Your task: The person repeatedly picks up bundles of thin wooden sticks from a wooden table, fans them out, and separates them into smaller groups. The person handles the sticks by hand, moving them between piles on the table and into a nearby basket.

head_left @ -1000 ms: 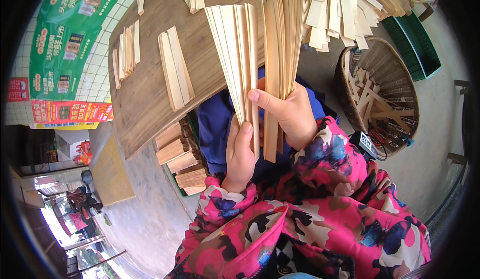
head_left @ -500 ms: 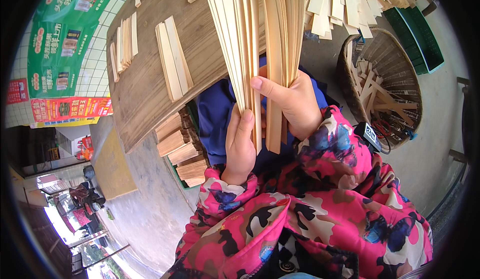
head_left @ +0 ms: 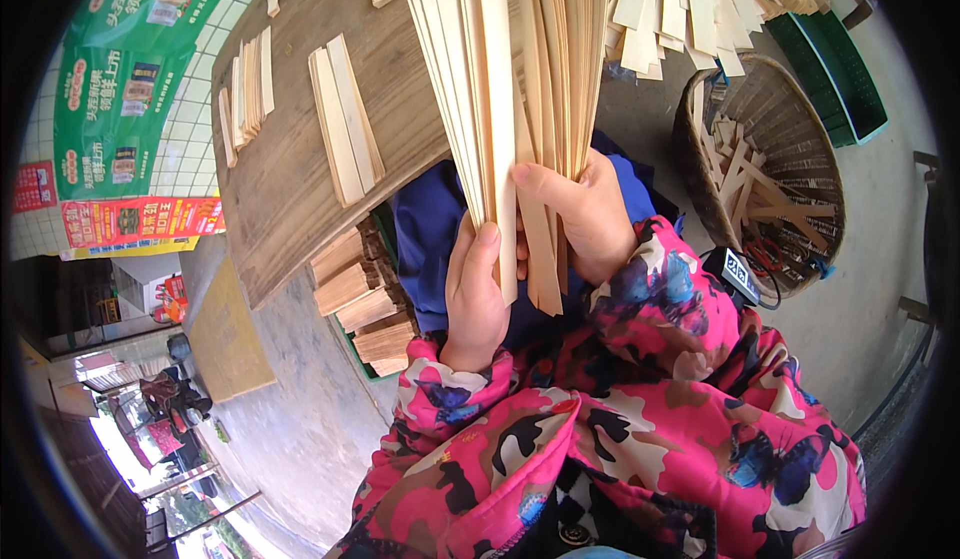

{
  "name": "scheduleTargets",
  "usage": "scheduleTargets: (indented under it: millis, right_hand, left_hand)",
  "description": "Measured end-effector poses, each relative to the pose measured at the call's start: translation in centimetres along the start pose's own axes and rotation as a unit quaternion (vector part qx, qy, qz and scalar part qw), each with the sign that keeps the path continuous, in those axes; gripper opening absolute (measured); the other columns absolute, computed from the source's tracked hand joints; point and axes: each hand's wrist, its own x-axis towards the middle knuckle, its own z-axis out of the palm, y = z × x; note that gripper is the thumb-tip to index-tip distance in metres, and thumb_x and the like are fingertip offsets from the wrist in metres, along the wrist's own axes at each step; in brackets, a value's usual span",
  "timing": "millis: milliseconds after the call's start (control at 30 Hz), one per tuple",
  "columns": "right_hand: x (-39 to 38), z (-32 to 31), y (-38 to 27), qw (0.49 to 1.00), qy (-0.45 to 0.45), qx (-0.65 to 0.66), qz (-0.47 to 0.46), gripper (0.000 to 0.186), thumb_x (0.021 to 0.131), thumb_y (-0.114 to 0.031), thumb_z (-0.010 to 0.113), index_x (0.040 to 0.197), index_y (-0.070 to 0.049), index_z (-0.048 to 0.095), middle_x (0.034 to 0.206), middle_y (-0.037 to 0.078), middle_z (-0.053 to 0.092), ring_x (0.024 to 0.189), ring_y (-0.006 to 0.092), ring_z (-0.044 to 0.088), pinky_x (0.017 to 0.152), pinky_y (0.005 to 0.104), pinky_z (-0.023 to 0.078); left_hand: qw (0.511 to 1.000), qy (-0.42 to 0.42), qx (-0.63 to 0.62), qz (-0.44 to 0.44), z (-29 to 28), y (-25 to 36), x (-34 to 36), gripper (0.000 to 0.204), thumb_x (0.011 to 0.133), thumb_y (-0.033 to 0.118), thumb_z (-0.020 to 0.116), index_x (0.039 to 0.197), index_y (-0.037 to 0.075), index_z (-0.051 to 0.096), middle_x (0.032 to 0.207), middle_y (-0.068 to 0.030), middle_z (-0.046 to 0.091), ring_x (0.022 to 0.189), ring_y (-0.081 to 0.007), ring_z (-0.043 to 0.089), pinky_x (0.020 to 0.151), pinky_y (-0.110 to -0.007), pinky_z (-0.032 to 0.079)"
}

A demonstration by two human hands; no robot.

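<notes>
Thin pale wooden strips (head_left: 462, 89) stand fanned in my left hand (head_left: 476, 294), its thumb laid across their lower front. A second, thicker bunch of wooden strips (head_left: 567, 79) is gripped by my right hand (head_left: 583, 217). My right thumb presses toward the edge of the left fan, close to its front strip. One strip of the right bunch slants down below the others, its lower end over my lap. Most fingers of both hands are hidden behind the wood. Blue cloth (head_left: 425, 234) covers my lap beneath.
A wooden board (head_left: 275, 199) at the left bears small strip stacks (head_left: 346, 119). Below its edge, a crate holds bundled strips (head_left: 365, 304). On the right stand a wicker basket (head_left: 832, 174) with scrap strips and a green crate (head_left: 840, 79). Loose strips (head_left: 672, 9) lie at the far right.
A front strip now lies broad side up on the left fan's right edge. One strip in the right bunch has tilted, its lower end shifting right. Both hands have moved only slightly.
</notes>
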Motion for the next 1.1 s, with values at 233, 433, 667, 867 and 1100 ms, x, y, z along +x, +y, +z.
scheduleTargets:
  millis: [233,433,667,867,1100]
  right_hand:
    - [0.1,0.5,1.7,0.997,0.030,0.011,-0.073,0.023,0.080,-0.003,0.060,0.101,0.001,0.056,0.088,0.005,0.062,0.077,0.0110,0.058,0.071,0.0250,0.048]
    - [0.0,0.5,2.3,0.994,-0.013,-0.017,-0.105,0.027,0.078,-0.003,0.064,0.103,0.001,0.055,0.090,0.004,0.061,0.079,0.0104,0.058,0.071,0.0250,0.048]
    - [0.2,-0.2,1.5,0.993,0.017,-0.056,-0.101,0.021,0.083,-0.011,0.055,0.100,0.001,0.056,0.090,0.007,0.062,0.077,0.0149,0.060,0.071,0.0288,0.049]
    - [0.4,-0.6,0.5,0.997,0.013,0.019,-0.074,0.029,0.086,-0.017,0.054,0.108,0.001,0.049,0.084,0.009,0.060,0.073,0.0174,0.060,0.066,0.0322,0.051]
    - [0.6,-0.9,-1.3,0.993,0.027,-0.074,-0.082,0.023,0.084,-0.016,0.060,0.101,-0.001,0.055,0.068,0.001,0.051,0.061,0.0102,0.051,0.057,0.0249,0.045]
  left_hand:
    - [0.988,0.011,0.104,0.111,0.3,-0.7,0.4,0.035,0.094,0.019,0.034,0.122,0.000,0.041,0.109,-0.0092,0.052,0.100,-0.0156,0.051,0.089,-0.027,0.038]
    - [0.989,0.006,0.112,0.092,0.2,-0.3,0.2,0.037,0.093,0.017,0.034,0.124,-0.002,0.039,0.115,-0.0105,0.050,0.107,-0.0165,0.048,0.092,-0.028,0.036]
    - [0.997,0.031,0.016,0.066,0.5,0.1,0.4,0.036,0.093,0.021,0.033,0.119,-0.002,0.044,0.108,-0.0102,0.053,0.099,-0.0148,0.051,0.087,-0.028,0.039]
    - [0.998,0.047,-0.017,0.042,0.2,0.0,0.6,0.039,0.092,0.023,0.028,0.115,-0.001,0.048,0.099,-0.0075,0.054,0.085,-0.0131,0.051,0.078,-0.026,0.040]
    - [1.000,-0.010,-0.025,0.011,0.1,0.5,0.7,0.040,0.091,0.026,0.029,0.113,-0.002,0.049,0.086,-0.0041,0.051,0.067,-0.0099,0.047,0.056,-0.023,0.039]
